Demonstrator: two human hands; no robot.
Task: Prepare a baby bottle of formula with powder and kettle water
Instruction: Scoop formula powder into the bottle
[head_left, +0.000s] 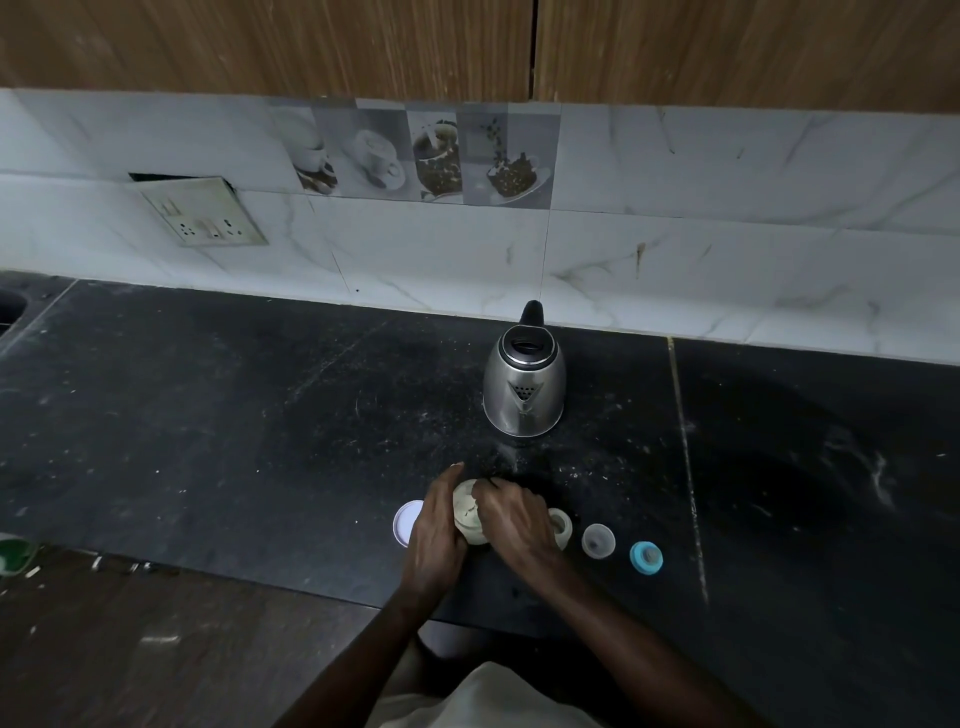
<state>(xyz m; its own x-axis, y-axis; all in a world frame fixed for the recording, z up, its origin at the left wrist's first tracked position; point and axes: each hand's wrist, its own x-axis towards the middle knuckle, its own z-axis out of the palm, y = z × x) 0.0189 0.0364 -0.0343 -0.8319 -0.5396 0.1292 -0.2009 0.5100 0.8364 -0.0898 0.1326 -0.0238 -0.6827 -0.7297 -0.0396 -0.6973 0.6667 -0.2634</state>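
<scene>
Both hands meet at the powder jar (469, 512) on the desk (260, 441): left hand (435, 532) curls round it, right hand (514, 517) dips fingers inside, holding what I cannot tell. Bottle (564, 524) stands upright at three o'clock, just beside the right hand.

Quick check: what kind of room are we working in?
Probably a home kitchen: a dark stone counter holds a steel electric kettle, backed by marble-look wall tiles with a socket plate.
</scene>
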